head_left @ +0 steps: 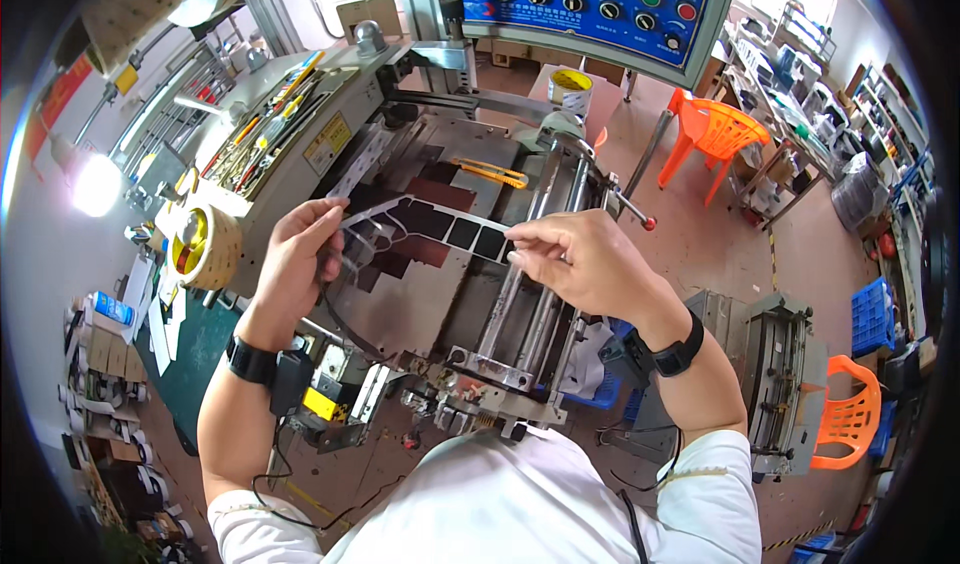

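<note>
Over the machine bed (395,319) I hold a thin strip (462,232) with dark rectangular panels in pale borders, spread between both hands. My left hand (300,249) pinches its left end, where narrow pale strands of film (375,226) curl loosely. Thumb and fingers of my right hand (575,254) close on the right end. Beyond the strip, a yellow utility knife (490,173) lies on the bed. Dark reddish-brown patches (420,254) show on the bed beneath the strip.
Metal rollers (530,294) border the bed's right side. A blue control panel (590,9) hangs at the far side. Tools crowd a tray (265,134) at left, above a large tape roll (208,247). Orange chairs (715,129) stand at right.
</note>
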The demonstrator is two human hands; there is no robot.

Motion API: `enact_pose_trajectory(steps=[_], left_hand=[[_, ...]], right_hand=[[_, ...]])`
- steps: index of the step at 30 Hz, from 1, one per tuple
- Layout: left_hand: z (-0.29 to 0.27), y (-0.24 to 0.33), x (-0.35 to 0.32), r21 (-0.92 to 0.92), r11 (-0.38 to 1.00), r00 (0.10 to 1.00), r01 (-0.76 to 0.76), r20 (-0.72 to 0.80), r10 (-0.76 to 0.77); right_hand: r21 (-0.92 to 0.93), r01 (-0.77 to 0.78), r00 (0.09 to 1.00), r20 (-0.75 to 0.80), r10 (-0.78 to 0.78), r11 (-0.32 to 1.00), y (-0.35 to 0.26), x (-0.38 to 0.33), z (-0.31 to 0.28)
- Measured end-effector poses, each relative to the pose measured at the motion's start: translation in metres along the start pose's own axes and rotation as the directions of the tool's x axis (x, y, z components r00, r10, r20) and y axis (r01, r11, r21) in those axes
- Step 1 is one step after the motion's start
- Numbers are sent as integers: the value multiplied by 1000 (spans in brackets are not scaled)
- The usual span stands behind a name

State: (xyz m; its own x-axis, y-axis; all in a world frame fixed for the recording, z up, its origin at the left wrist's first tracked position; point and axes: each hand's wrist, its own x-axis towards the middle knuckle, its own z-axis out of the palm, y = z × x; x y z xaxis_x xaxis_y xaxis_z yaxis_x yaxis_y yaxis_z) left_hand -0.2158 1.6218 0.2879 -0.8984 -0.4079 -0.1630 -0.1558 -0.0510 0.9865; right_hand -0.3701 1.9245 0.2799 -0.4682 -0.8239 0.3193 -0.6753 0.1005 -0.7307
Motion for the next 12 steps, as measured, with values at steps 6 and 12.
enact_pose_trajectory(steps=[6, 12], left_hand=[[3, -3, -24, 84, 994, 996, -68, 56, 63], [-14, -25, -49, 51, 998, 977, -32, 212, 20]], right_hand=[[12, -13, 998, 68, 13, 1000, -24, 9, 48], [-199, 210, 974, -43, -223, 957, -34, 53, 133]])
